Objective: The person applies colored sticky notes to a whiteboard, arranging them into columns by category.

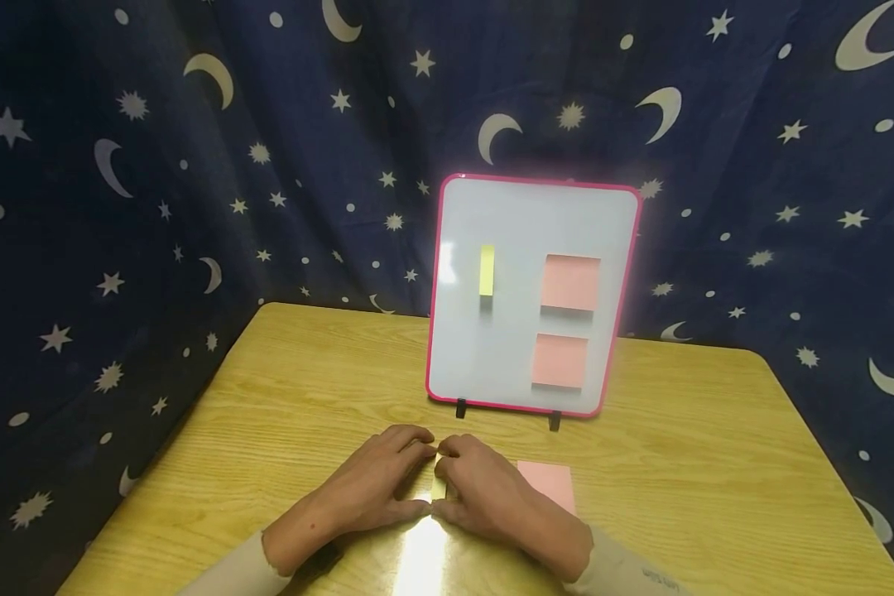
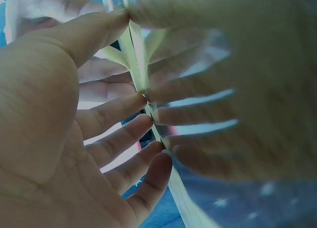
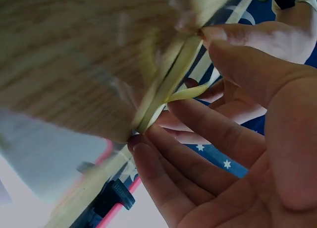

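A narrow yellow sticky-note pad [image 1: 438, 490] lies flat on the table between both hands. My left hand [image 1: 376, 480] holds it from the left, thumb at the near end and fingertips at the far end. From the other side, my right hand [image 1: 484, 488] grips the same pad, thumb near and fingers far. In the right wrist view, one yellow strip [image 3: 190, 93] peels up from the pad and curls over the right index finger. Past the left thumb, the left wrist view shows the lifted strip [image 2: 115, 57] as well. Much of the pad is covered from above.
Behind the hands a pink-framed whiteboard [image 1: 507, 215] stands on black feet [image 1: 461, 408]. It bears a yellow note [image 1: 487, 271] and two pink notes [image 1: 570, 283]. A pink sticky note [image 1: 547, 480] lies beside the right hand, partly covered by the forearm. A starry curtain [image 1: 328, 124] surrounds the table [image 1: 328, 364].
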`<state>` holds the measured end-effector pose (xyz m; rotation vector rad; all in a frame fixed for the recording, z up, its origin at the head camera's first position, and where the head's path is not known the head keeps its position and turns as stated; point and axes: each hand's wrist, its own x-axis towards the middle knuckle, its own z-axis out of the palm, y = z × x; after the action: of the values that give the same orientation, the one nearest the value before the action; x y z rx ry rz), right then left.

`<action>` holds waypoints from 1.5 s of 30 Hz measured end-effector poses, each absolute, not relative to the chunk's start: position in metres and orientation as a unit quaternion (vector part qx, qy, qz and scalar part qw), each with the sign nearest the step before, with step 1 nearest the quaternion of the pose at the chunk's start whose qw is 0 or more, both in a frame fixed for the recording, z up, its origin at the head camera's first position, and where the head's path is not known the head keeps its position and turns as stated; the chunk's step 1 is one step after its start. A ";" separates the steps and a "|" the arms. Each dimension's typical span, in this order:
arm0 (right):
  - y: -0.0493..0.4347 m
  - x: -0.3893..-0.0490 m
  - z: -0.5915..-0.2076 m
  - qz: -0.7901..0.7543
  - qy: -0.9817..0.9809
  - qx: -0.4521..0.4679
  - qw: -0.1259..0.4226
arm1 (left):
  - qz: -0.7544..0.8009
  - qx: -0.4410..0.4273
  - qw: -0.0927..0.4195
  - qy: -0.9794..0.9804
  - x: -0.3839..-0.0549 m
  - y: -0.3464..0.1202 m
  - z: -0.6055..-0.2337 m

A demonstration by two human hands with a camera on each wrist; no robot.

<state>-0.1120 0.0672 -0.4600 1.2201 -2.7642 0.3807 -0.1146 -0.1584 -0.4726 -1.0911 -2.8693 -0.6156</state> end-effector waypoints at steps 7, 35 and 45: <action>0.069 -0.113 -0.460 0.143 -0.891 0.428 0.049 | -0.199 -0.350 -0.001 -0.915 -0.115 -0.158 -0.473; 0.063 -0.118 -0.457 0.209 -0.916 0.343 0.022 | -0.203 -0.349 0.001 -0.915 -0.113 -0.159 -0.472; 0.070 -0.123 -0.449 0.238 -0.908 0.342 -0.053 | -0.203 -0.351 0.003 -0.914 -0.114 -0.159 -0.472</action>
<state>-0.1228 0.0696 -0.4491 1.1115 -2.9516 0.7732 -0.1145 -0.1591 -0.4725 -1.1004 -2.8669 -0.6361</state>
